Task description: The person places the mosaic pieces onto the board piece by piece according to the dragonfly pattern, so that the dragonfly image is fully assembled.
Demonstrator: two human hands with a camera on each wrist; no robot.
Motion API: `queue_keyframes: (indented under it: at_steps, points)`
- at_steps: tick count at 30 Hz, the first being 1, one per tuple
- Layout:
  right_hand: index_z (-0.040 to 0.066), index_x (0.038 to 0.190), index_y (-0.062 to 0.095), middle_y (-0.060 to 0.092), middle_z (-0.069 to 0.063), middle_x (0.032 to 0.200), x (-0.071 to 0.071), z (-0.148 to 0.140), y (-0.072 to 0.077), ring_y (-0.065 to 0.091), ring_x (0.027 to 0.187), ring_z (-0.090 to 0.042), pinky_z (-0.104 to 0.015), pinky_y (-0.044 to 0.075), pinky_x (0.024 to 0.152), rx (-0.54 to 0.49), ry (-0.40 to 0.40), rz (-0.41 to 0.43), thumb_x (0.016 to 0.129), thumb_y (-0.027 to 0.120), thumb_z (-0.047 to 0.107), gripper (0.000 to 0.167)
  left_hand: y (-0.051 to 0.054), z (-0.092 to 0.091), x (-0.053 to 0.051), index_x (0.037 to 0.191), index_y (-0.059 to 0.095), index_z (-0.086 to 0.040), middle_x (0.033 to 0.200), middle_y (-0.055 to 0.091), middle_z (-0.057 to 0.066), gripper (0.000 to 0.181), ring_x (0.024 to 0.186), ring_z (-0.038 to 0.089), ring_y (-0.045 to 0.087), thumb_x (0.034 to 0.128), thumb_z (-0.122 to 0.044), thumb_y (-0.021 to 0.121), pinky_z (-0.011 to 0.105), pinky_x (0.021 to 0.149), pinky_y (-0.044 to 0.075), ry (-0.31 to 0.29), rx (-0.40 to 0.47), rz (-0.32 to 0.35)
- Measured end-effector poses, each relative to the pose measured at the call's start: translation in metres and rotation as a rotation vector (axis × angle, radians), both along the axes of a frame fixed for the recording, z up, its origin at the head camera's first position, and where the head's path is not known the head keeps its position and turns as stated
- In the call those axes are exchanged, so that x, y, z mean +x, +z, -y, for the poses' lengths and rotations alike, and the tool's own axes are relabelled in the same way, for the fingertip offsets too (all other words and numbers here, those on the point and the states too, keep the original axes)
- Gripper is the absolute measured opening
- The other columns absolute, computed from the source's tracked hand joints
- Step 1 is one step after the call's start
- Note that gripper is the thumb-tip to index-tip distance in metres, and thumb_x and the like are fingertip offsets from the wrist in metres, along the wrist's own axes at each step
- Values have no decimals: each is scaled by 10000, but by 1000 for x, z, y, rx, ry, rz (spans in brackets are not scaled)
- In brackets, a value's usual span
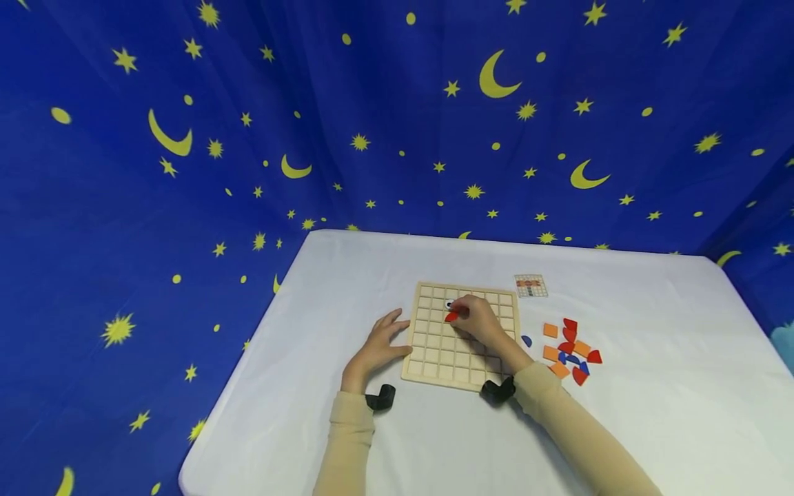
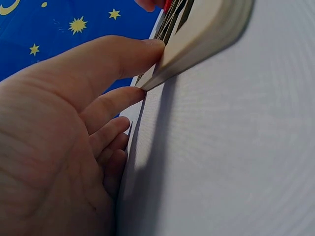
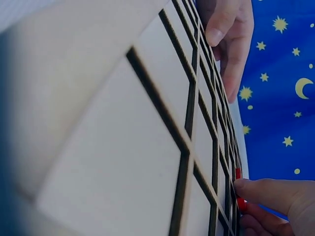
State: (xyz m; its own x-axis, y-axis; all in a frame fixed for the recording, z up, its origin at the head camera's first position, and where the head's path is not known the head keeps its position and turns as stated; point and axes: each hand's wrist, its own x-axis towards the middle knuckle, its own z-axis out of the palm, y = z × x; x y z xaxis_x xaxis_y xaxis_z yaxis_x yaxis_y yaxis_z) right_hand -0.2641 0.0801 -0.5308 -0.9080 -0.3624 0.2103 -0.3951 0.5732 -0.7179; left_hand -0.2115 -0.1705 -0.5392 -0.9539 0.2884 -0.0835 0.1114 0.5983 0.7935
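A wooden grid board (image 1: pixel 434 342) lies on the white table. My left hand (image 1: pixel 375 349) touches its left edge, thumb and index finger spread and fairly straight; the left wrist view shows that hand (image 2: pixel 64 108) against the board's side. Over the upper middle of the grid, my right hand (image 1: pixel 480 320) pinches a red piece (image 1: pixel 451 317). Just above that piece is a white piece with a dark centre (image 1: pixel 449 304). In the right wrist view, the thumb and fingers of the right hand (image 3: pixel 275 201) are at red pieces (image 3: pixel 241 204) by the grid.
A small patterned card (image 1: pixel 531 286) lies beyond the board's upper right corner. Right of the board are loose red pieces (image 1: pixel 579 376), orange squares (image 1: pixel 550 331) and blue pieces (image 1: pixel 526 341), several of them close together. A blue curtain with stars (image 1: pixel 372 103) hangs behind the table.
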Motion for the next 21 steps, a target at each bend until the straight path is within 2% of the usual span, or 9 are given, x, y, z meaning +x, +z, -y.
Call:
queue_keyframes:
  at_steps: [5,11,21]
  points:
    - [-43,1013,686,677,-182,991,0,0,0,630,841,-243,-323,536,705,11,3,-31,759,741,-2,263,1,0,1,1343,531,-82,1574,262,84,591,1470,323,171,801,-205,728,564,1172,189,4,6,11]
    - [-30,1014,689,681,-163,990,0,0,-1,640,859,-241,-339,544,727,10,-22,-18,777,732,10,245,-1,0,0,1344,531,-81,1576,261,76,588,1471,318,169,803,-207,726,564,1171,192,1,16,2]
    - [-33,970,697,681,-147,935,2,3,1,636,825,-222,-315,542,707,5,-3,-46,773,732,1,203,-1,0,-1,1336,538,-75,1572,267,85,598,1469,325,171,785,-209,729,581,1165,184,14,38,9]
